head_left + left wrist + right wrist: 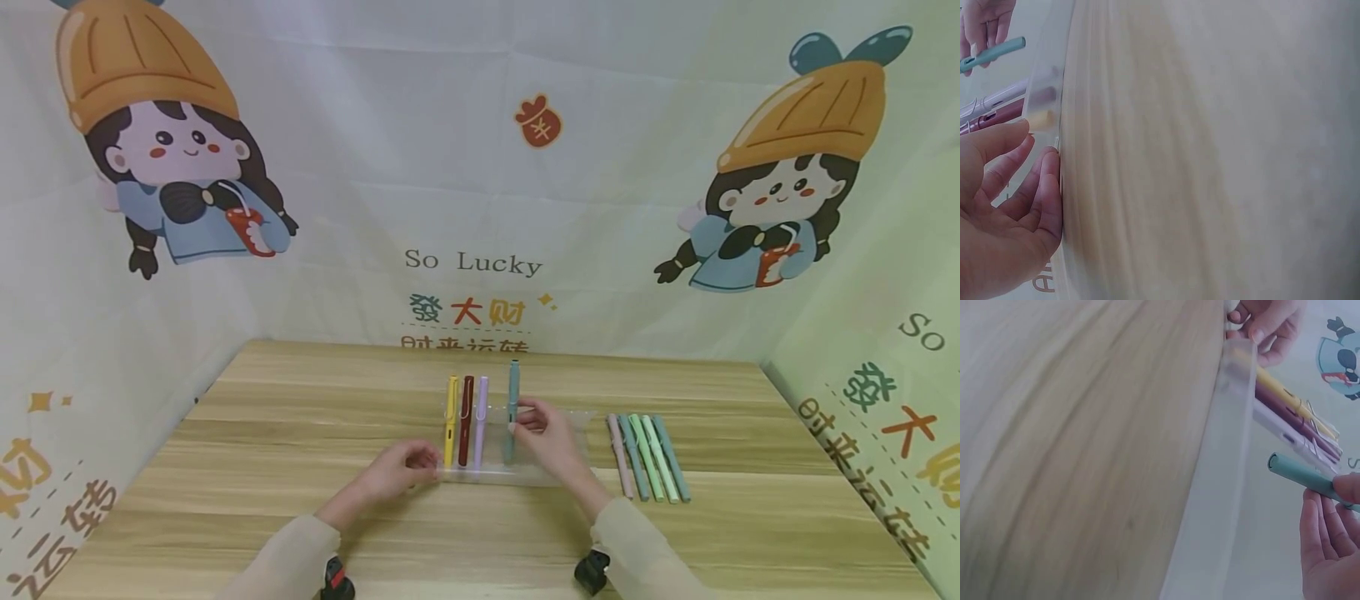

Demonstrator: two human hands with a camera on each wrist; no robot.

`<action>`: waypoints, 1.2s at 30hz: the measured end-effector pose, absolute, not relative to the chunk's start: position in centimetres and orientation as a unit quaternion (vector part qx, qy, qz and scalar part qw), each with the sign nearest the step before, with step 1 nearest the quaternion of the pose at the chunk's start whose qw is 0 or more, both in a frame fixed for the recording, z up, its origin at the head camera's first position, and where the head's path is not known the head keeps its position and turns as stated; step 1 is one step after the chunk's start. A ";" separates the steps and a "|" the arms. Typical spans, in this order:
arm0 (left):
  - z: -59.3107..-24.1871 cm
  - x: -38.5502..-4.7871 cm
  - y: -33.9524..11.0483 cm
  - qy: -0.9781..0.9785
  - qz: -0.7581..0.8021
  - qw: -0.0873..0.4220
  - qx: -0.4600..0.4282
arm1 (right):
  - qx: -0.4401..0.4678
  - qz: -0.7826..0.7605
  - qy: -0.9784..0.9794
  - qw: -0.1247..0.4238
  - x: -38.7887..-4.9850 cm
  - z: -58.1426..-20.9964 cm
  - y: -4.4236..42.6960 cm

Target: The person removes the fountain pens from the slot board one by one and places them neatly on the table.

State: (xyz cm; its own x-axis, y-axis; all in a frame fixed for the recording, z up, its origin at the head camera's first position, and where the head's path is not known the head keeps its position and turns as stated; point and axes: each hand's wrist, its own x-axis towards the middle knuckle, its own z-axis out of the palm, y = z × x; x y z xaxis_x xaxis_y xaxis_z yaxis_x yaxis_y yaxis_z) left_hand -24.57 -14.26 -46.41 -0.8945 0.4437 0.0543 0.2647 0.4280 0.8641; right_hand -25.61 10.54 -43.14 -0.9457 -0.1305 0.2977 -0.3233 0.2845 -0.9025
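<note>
My right hand [551, 437] pinches a teal pen [513, 392] between thumb and fingers, held over a clear plastic case [555, 475]. In the right wrist view the teal pen [1300, 473] points its end towards the case's translucent front strip [1216, 487]. A yellow pen [450, 421], a dark red pen [467, 421] and a lilac pen [481, 421] stand side by side, their lower ends in the case. At the case's left front corner, my left hand [401, 471] holds the edge; in the left wrist view its fingers [1047, 187] curl there, beside the yellow pen's end.
Several pens in pink, teal and green [648, 458] lie in a row on the wooden table [300, 417], right of the case. A printed cloth [360, 167] hangs behind the table and at both sides.
</note>
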 end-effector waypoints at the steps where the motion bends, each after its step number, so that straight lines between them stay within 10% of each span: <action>1: -46.4 -24.6 -14.2 0.840 0.492 0.091 0.211 | 0.138 0.579 -0.799 0.084 -25.6 -43.1 10.8; 36: -46.3 -24.5 -14.2 0.843 0.484 0.092 0.214 | 0.099 0.482 -0.865 0.094 -23.9 -42.3 21.5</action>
